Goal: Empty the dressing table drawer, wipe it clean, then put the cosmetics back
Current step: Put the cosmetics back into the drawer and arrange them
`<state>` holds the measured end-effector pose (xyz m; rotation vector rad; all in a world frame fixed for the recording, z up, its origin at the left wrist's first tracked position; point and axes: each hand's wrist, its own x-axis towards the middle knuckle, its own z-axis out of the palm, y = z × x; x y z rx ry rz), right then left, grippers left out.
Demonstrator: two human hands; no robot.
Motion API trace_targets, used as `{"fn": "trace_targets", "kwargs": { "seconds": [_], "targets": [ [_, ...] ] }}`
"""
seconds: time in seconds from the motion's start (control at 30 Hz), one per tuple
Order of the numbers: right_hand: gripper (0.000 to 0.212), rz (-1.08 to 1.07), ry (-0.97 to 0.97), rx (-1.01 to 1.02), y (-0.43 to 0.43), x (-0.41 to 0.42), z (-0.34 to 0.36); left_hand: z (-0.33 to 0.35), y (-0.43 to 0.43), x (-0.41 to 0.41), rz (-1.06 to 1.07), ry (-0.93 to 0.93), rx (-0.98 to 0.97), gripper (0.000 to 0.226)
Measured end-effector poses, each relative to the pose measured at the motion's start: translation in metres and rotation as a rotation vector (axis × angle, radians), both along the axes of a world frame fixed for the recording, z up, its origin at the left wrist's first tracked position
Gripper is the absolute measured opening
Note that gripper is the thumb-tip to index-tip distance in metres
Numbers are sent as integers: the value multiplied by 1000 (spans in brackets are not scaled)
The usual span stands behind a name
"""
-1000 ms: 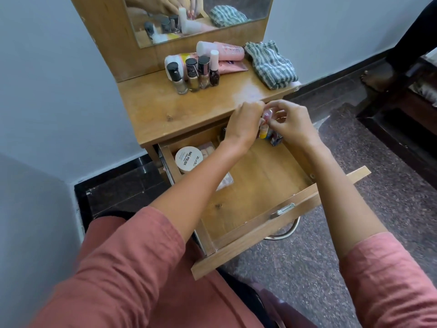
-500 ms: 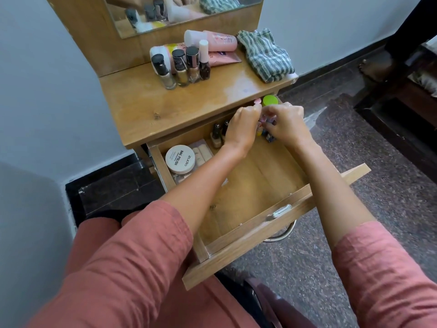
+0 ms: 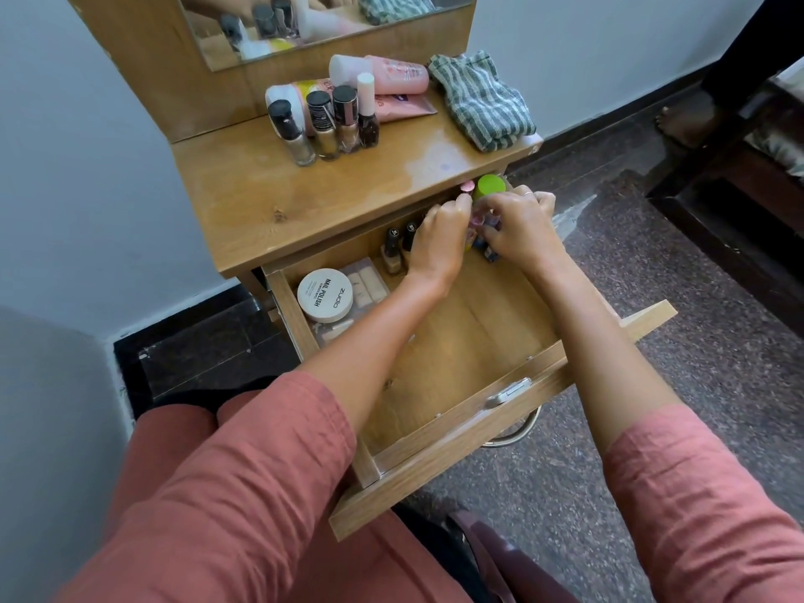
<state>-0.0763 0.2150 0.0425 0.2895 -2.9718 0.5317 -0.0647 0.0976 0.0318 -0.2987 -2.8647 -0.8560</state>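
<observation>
Both hands, the left hand (image 3: 439, 241) and the right hand (image 3: 517, 228), curl their fingers around a cluster of small bottles (image 3: 478, 221) at the far end of the open wooden drawer (image 3: 478, 428). A lime-green cap (image 3: 489, 187) pokes up just beyond the fingertips. Left of the left fingers stand two dark-capped bottles (image 3: 398, 250), then a round white tub (image 3: 324, 295) marked nail polish. Beyond the fingers, the worn wooden tabletop (image 3: 269, 198) carries four upright polish bottles (image 3: 326, 124), pink tubes (image 3: 391, 74) and a striped cloth (image 3: 478, 102) below a mirror (image 3: 304, 23). Speckled dark floor (image 3: 696, 363) lies to the right.
</observation>
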Motion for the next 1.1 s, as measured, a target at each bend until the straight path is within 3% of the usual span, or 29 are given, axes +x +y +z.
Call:
{"fn": "trace_targets", "kwargs": {
  "seconds": [0.4, 0.67, 1.1],
  "targets": [
    [27, -5, 9, -7, -3, 2, 6, 13, -3, 4, 1, 12, 65, 29],
    [26, -15, 21, 10, -4, 4, 27, 36, -18, 11, 5, 83, 146, 7],
    [20, 91, 115, -377, -72, -15, 87, 87, -82, 0, 112, 328, 89, 19]
  ]
}}
